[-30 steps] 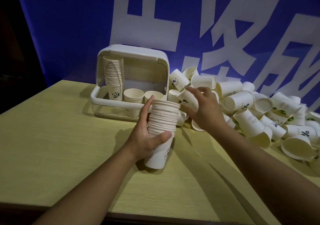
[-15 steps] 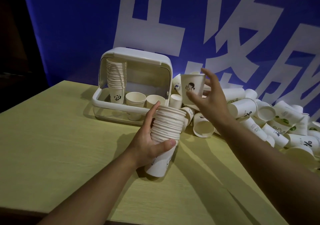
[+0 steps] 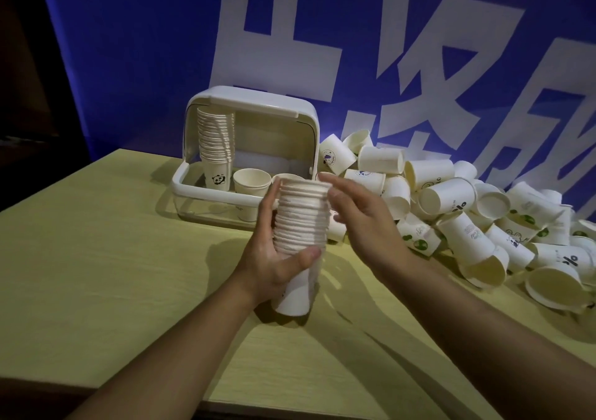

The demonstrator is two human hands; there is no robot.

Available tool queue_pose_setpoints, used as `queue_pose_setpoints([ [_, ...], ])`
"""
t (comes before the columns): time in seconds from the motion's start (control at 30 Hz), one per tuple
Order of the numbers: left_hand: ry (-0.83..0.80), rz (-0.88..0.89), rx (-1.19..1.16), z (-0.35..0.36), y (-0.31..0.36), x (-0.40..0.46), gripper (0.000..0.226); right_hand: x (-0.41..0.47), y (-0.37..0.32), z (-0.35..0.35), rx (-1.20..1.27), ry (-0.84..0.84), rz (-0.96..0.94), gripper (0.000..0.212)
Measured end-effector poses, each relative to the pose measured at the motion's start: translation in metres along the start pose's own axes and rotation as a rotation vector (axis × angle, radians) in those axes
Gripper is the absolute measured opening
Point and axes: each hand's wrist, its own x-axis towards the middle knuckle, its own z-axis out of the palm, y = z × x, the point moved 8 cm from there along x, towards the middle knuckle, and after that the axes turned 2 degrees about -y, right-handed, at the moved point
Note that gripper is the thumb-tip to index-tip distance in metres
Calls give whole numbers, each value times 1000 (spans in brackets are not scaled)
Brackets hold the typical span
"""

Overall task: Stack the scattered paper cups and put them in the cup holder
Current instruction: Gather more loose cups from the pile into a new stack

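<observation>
Left hand [image 3: 274, 258] fingers clamp the cup stack [image 3: 301, 222]; right hand [image 3: 358, 216] fingers spread apart beside its rim

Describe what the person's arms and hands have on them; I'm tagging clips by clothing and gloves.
Nothing is worn. The left hand and right hand are bare, with no gloves. Both forearms are uncovered down to the bottom edge of the picture, so no sleeve shows. No watch, bracelet or ring is visible on the wrists or fingers; the dim light could hide small details.
</observation>
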Motion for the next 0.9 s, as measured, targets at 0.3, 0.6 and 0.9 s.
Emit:
queue_pose_setpoints([
  [0.3, 122, -32, 56, -29, -3, 7, 108, 36, 37, -5, -561, -75, -13, 41],
  [0.6, 168, -70, 227, -40, -6, 8, 107, 58, 86, 22, -969, -345, 65, 60],
  [0.9, 152, -48, 201, -38, -1, 7, 106, 48, 97, 10, -820, -464, 133, 76],
])
